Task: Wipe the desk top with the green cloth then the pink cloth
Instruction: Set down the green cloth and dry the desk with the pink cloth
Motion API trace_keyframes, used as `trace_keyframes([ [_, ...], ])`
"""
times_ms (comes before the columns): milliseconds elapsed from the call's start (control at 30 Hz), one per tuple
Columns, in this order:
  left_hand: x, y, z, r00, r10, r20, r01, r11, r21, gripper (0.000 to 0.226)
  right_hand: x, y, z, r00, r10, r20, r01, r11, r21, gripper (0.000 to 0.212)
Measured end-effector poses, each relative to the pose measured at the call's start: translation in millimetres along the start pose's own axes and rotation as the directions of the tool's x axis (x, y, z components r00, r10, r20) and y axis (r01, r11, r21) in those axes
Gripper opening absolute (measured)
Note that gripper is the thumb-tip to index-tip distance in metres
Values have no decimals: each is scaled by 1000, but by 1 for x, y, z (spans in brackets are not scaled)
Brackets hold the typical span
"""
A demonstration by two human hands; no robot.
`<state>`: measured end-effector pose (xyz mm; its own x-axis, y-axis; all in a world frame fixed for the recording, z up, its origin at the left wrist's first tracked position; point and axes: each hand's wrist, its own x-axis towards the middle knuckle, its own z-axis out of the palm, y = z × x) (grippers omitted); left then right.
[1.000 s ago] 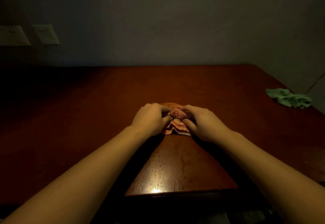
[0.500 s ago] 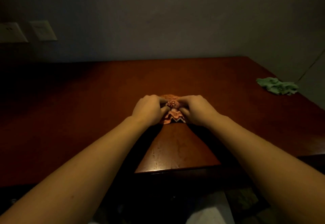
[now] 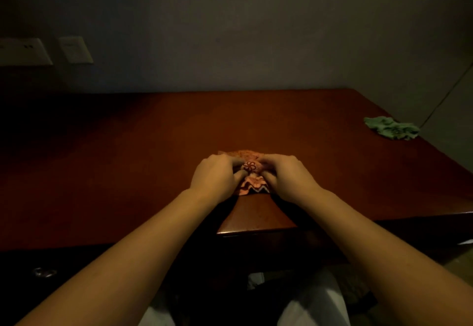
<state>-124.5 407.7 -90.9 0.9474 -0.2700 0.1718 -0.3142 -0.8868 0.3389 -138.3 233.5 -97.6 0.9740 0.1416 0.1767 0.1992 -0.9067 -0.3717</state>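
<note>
Head view: both hands bunch the pink cloth (image 3: pixel 252 174) at the surface (image 3: pixel 128 162) centre, left hand (image 3: pixel 215 176) and right hand (image 3: pixel 289 180) fingers gripping it. Green cloth (image 3: pixel 391 128) lies discarded at two o'clock. Best to press flat and sweep wide, overlapping strokes.

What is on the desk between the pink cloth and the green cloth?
Nothing: the head view shows only bare desk top between the pink cloth and the green cloth.

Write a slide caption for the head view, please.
Left hand and right hand bunch patterned pink cloth on reddish-brown wooden desk; crumpled green cloth lies aside.
</note>
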Motion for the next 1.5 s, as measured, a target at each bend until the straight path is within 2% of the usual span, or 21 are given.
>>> trace_keyframes([
  [167,-59,0,-3,995,96,25,-97,995,24,33,-66,-6,-8,990,-119,81,118,993,14,28],
  [233,-72,-1,0,996,89,18,-89,996,4,35,-76,-7,-9,986,-140,96,141,990,-13,28],
  [333,-63,3,0,999,47,19,-48,998,32,36,-61,-8,-8,989,-115,97,120,992,-43,27],
  [467,-62,14,-3,1000,16,-3,-16,999,42,33,-57,-12,-4,998,-57,28,59,997,-40,34],
  [733,-111,36,5,991,95,-97,-96,995,4,32,-105,-1,-14,992,-101,78,104,994,-45,39],
  [933,-100,59,15,991,113,-76,-110,993,37,29,-109,26,-29,990,-117,73,119,993,-13,36],
  [1067,-81,85,30,987,153,-50,-151,987,46,24,-112,55,-39,997,-64,32,63,998,10,36],
  [1133,-75,85,32,983,183,-9,-182,981,65,25,-111,61,-39,999,-43,25,43,999,21,37],
  [1233,-72,69,29,969,233,84,-236,972,21,37,-107,62,-40,998,-39,49,37,998,46,37],
  [1400,-35,64,24,985,155,72,-157,988,17,36,-64,59,-36,1000,7,5,-8,997,82,37],
  [1500,-18,56,18,984,134,116,-136,991,15,41,-47,58,-36,997,54,48,-56,998,39,38],
])
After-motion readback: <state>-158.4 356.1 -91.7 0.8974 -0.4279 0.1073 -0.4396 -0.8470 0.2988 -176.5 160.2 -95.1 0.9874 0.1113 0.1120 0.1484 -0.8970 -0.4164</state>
